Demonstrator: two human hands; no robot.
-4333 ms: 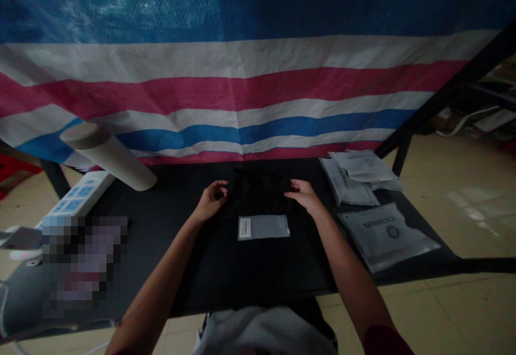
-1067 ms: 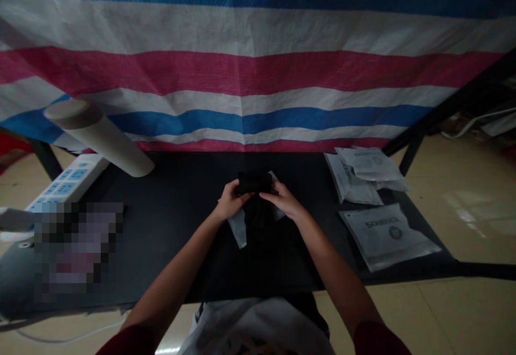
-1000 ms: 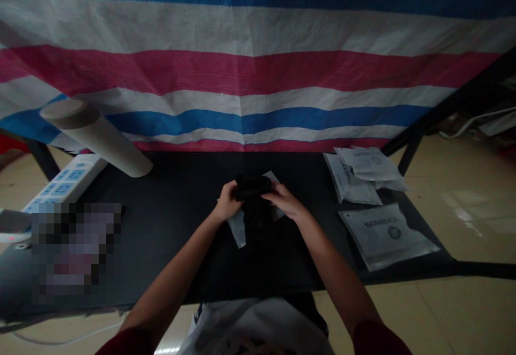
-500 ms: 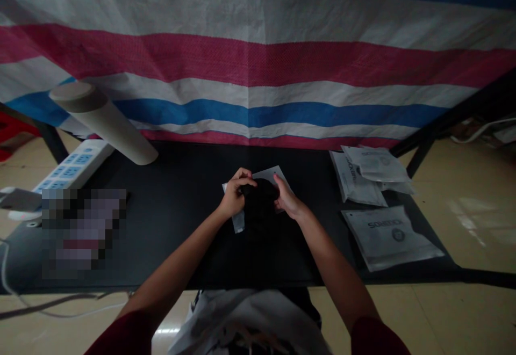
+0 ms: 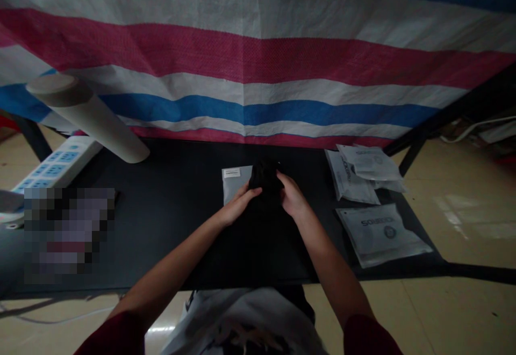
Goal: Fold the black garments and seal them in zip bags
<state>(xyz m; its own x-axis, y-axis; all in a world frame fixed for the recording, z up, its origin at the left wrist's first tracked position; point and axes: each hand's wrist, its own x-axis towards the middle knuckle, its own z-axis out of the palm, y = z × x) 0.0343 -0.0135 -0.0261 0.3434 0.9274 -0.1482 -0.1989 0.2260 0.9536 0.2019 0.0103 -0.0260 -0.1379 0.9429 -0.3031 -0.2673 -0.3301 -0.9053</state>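
Head view: left hand (image 5: 237,208) open, fingertips against a bunched black garment (image 5: 264,179) at mid-tabletop (image 5: 169,183); right hand (image 5: 292,196) pressed to its right side, closure undeterminable. Grey pouch (image 5: 236,183) lies just behind, touching the garment; contents cannot be determined. Printed pouches (image 5: 379,234) sit farther right, near the tabletop's right edge.

plastic packets (image 5: 379,234) crowd the path right of the hands (image 5: 292,196), a power strip (image 5: 52,164) and cardboard tube (image 5: 88,118) block the far left.
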